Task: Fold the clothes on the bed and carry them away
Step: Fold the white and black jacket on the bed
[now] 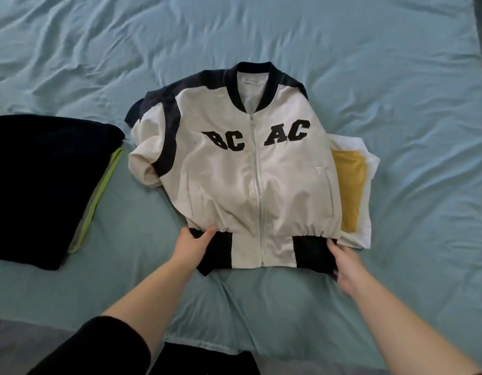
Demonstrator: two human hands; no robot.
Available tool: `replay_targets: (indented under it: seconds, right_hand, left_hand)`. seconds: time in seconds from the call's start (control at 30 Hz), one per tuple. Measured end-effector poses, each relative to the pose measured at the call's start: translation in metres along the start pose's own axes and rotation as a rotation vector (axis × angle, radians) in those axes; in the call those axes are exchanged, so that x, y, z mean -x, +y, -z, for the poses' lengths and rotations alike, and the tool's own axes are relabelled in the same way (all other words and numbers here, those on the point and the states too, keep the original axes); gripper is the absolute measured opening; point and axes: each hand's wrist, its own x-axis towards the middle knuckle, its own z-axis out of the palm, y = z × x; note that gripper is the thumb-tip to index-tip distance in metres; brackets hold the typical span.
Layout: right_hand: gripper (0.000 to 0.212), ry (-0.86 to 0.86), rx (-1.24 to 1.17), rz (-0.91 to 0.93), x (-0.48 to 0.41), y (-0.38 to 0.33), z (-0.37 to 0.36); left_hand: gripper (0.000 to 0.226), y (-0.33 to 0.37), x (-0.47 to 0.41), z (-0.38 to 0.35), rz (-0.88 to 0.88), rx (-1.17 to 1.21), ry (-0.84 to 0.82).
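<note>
A white jacket [234, 171] with dark collar, shoulder panels and hem band lies front-up in the middle of a bed [369, 63] covered by a wrinkled pale blue sheet. The zip is closed, and dark letters read "BC" and "AC" on either side of it. Its collar points away from the viewer and its hem lies nearest.

The left hand [195, 246] holds the left end of the hem, its grip pinching the dark band with the thumb on top and the fingers hidden beneath the fabric. The right hand [348, 263] holds the right end of the hem in the same way, its grip closed on the edge of the band. A black sleeve [99, 347] covers the left upper arm.

To the left of the jacket sits a folded dark pile [45, 171] with a bright green cloth [99, 190] showing under its edge. On the right, a folded yellow cloth [348, 190] rests on a white cloth [367, 226], both partly tucked under the jacket's side.
</note>
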Motion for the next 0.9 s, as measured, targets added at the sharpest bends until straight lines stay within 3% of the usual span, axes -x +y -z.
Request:
replay_targets:
  seconds: [0.1, 0.27, 0.43, 0.53, 0.6, 0.67, 0.77, 0.83, 0.9]
  right_hand:
    - [0.026, -0.082, -0.146, 0.014, 0.015, 0.006, -0.010]
    - [0.030, -0.095, -0.169, 0.058, 0.048, 0.012, -0.007]
    - [0.023, -0.077, -0.154, 0.045, 0.061, 0.044, -0.003]
    - [0.020, -0.025, -0.145, 0.005, 0.060, 0.072, -0.013]
    - [0.029, 0.029, -0.139, 0.002, 0.060, 0.085, -0.021]
    - [0.043, 0.104, -0.064, 0.071, 0.064, 0.091, -0.029]
    - [0.032, 0.139, 0.150, 0.277, 0.085, 0.086, -0.047]
    - [0.025, 0.114, 0.302, 0.425, 0.107, 0.082, -0.064]
    - [0.016, 0.028, 0.372, 0.550, 0.126, 0.080, -0.083]
  left_hand:
    - [0.030, -0.001, 0.004, 0.007, -0.078, -0.019, 0.139]
    - [0.026, -0.006, 0.025, 0.054, -0.190, -0.002, 0.315]
    - [0.042, -0.041, 0.025, 0.096, -0.143, -0.089, 0.381]
    - [0.052, -0.062, 0.015, 0.099, 0.026, -0.253, 0.343]
    - [0.054, -0.067, 0.012, 0.096, 0.129, -0.315, 0.284]
    - [0.065, -0.064, 0.013, 0.089, 0.197, -0.334, 0.284]
    - [0.091, -0.047, 0.039, 0.063, 0.130, -0.533, 0.451]
    - [0.091, -0.034, 0.064, 0.031, -0.064, -0.513, 0.340]
    - [0.093, -0.020, 0.083, -0.007, -0.166, -0.210, -0.027]
